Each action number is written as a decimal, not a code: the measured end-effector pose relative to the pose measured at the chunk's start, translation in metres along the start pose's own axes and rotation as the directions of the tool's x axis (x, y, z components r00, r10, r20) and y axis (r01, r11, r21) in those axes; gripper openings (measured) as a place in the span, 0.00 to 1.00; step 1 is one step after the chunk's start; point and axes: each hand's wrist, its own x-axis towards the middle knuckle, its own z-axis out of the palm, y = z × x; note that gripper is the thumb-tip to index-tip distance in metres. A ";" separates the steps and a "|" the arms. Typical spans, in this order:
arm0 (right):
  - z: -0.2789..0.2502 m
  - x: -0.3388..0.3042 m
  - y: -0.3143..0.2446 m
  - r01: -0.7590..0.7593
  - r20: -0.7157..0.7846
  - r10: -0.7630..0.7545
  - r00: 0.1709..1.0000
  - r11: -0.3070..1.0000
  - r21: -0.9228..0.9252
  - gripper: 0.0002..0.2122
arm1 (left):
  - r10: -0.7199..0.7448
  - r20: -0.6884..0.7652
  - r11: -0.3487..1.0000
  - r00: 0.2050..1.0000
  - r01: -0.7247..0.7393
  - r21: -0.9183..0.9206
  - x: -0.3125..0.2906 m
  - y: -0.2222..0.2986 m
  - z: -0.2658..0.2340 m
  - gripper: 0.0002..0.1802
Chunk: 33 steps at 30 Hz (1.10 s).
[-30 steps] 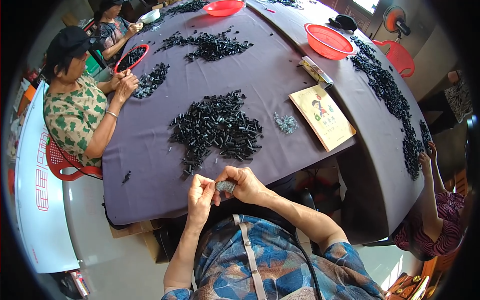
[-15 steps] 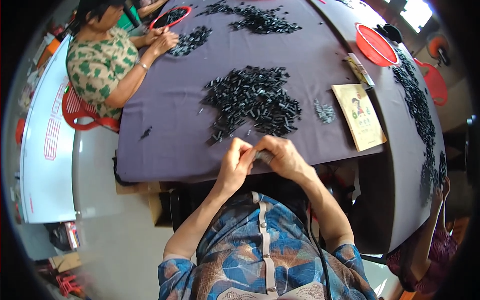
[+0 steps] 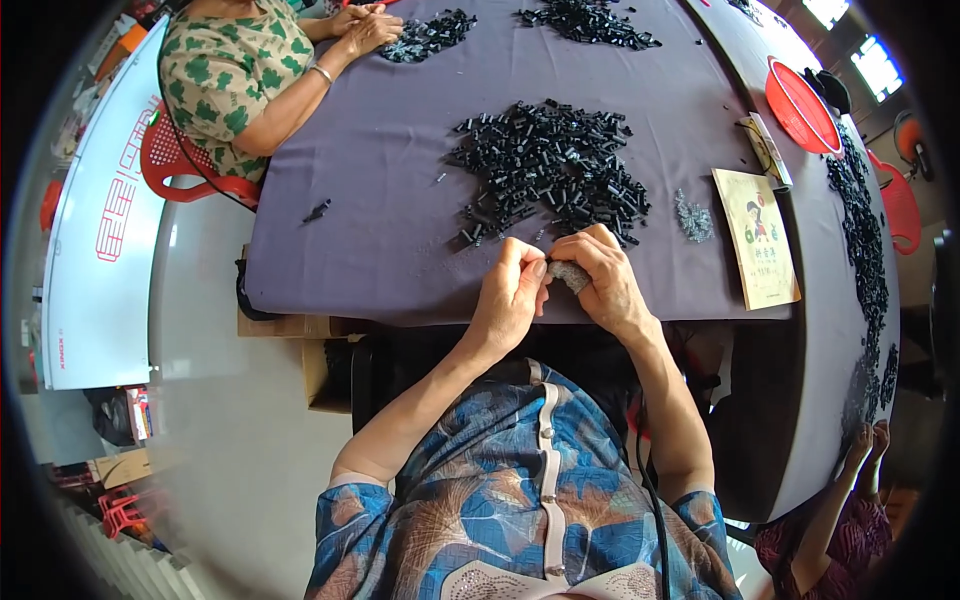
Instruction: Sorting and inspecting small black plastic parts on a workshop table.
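My left hand [image 3: 507, 300] and my right hand [image 3: 613, 290] meet at the table's near edge, fingertips almost touching. Against my right palm lies a greyish, speckled lump [image 3: 570, 276]; its kind cannot be made out. My left thumb and index finger are pinched together at its end, and anything between them is too small to tell. Just beyond my fingers lies a big loose pile of short black tube-like pieces [image 3: 555, 165]. A small heap of tiny clear-grey pieces [image 3: 693, 216] sits to the right of that pile.
A grey cloth covers the table [image 3: 370, 265]. At right are a yellowish booklet [image 3: 752, 245], a long box [image 3: 767, 152] and a red basket [image 3: 800, 110]. More black pieces [image 3: 860, 240] line the far right side. A co-worker [image 3: 240, 85] sits at left; another person's hands [image 3: 868, 445] show lower right.
The whole view has shifted, so the table and piles appear farther right and higher. My hands stay together, and more of the grey lump shows now.
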 end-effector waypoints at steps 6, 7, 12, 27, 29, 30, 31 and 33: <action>-0.001 0.000 -0.010 0.006 -0.023 -0.008 1.000 0.998 -0.062 0.15 | -0.042 0.048 0.999 0.998 0.041 0.008 0.003 0.001 -0.006 0.06; -0.001 0.001 -0.011 0.004 -0.023 -0.005 1.000 0.999 -0.052 0.15 | -0.050 0.049 0.998 0.998 0.052 -0.040 0.004 0.001 -0.007 0.07; 0.000 0.004 -0.008 -0.012 -0.030 0.012 0.999 1.000 -0.001 0.15 | -0.121 0.020 0.958 0.992 0.122 -0.259 0.014 0.003 -0.007 0.08; 0.003 -0.008 -0.021 -0.116 -0.080 0.186 0.979 0.840 0.530 0.07 | -0.088 0.169 0.938 0.982 0.139 -0.319 0.003 0.027 -0.008 0.07; -0.001 -0.007 -0.024 -0.104 -0.060 0.153 0.986 0.862 0.495 0.07 | -0.090 0.229 0.922 0.969 0.169 -0.349 0.003 0.027 -0.014 0.07; -0.002 -0.007 -0.026 -0.155 -0.014 0.185 0.983 0.858 0.490 0.08 | -0.089 0.284 0.905 0.955 0.197 -0.378 0.002 0.027 -0.018 0.08; -0.002 -0.007 -0.028 -0.204 0.031 0.217 0.976 0.852 0.482 0.09 | -0.064 0.321 0.906 0.945 0.190 -0.379 0.002 0.027 -0.023 0.14; 0.002 -0.004 -0.033 -0.189 0.068 0.178 0.982 0.865 0.465 0.12 | -0.103 0.321 0.925 0.941 0.210 -0.318 -0.001 0.031 -0.025 0.15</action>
